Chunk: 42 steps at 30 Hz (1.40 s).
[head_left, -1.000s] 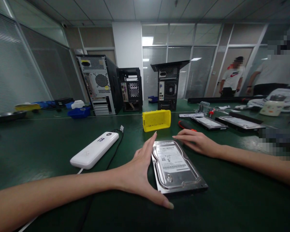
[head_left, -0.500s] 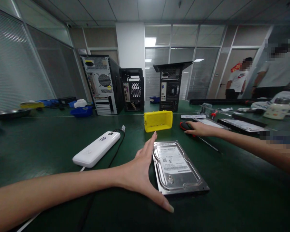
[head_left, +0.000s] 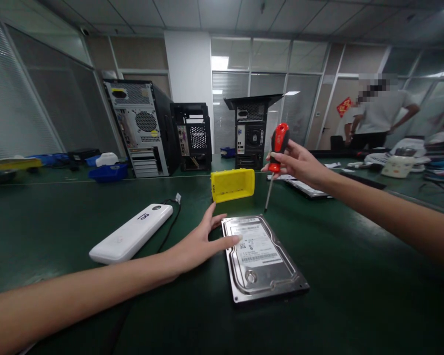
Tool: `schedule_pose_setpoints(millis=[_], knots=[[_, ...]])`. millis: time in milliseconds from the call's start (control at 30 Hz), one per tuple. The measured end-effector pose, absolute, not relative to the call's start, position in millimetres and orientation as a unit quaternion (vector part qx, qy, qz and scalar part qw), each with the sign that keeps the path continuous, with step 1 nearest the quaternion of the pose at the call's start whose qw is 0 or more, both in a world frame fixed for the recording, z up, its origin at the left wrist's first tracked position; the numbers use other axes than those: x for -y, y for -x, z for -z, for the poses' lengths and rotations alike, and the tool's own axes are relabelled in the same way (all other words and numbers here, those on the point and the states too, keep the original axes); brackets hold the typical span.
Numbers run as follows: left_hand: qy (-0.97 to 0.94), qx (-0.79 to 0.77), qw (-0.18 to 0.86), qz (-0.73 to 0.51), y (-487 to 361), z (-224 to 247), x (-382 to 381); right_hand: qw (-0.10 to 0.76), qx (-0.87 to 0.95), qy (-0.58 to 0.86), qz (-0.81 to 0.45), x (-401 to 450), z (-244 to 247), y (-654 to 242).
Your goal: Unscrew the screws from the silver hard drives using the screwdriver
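Note:
A silver hard drive (head_left: 261,261) with a white label lies flat on the green table (head_left: 340,296). My left hand (head_left: 207,236) is at its left edge, fingers apart, the thumb over the label. My right hand (head_left: 294,162) grips a red and black screwdriver (head_left: 280,143) by its handle. The screwdriver points down, its tip just beyond the drive's far right corner. Behind the drive a yellow bin (head_left: 233,185) rests on its side with its opening facing me.
A white power bank (head_left: 133,234) with a black cable lies at the left. Computer cases (head_left: 146,128) stand at the back beside a blue tray (head_left: 108,171). More drives (head_left: 307,188) lie behind my right forearm. A person (head_left: 381,113) stands at the back right.
My right hand has lifted the screwdriver off the table and turned it upright, tip down. My left hand has moved its thumb from the drive's near edge onto the label. The view has shifted right.

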<state>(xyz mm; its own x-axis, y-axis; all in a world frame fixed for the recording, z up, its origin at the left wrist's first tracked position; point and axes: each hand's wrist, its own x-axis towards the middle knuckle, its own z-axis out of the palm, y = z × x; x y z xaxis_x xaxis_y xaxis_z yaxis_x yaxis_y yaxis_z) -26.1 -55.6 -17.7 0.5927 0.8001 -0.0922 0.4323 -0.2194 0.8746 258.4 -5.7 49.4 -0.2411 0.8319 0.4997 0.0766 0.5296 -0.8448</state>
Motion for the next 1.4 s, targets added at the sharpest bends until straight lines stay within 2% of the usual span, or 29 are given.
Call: schedule_pose_setpoints(millis=[133,467,1400], knots=[[-0.749,-0.426,0.464,-0.205,26.1,18.5,51.8,0.548,0.697,0.32,-0.333,10.2,-46.4,-250.0],[-0.745,-0.433,0.47,-0.19,28.0,15.1,52.1,0.546,0.713,0.323,-0.298,12.8,-49.1,-250.1],[-0.718,-0.459,0.469,-0.23,25.8,19.8,48.7,0.539,0.729,0.305,-0.292,9.2,-47.0,-249.0]])
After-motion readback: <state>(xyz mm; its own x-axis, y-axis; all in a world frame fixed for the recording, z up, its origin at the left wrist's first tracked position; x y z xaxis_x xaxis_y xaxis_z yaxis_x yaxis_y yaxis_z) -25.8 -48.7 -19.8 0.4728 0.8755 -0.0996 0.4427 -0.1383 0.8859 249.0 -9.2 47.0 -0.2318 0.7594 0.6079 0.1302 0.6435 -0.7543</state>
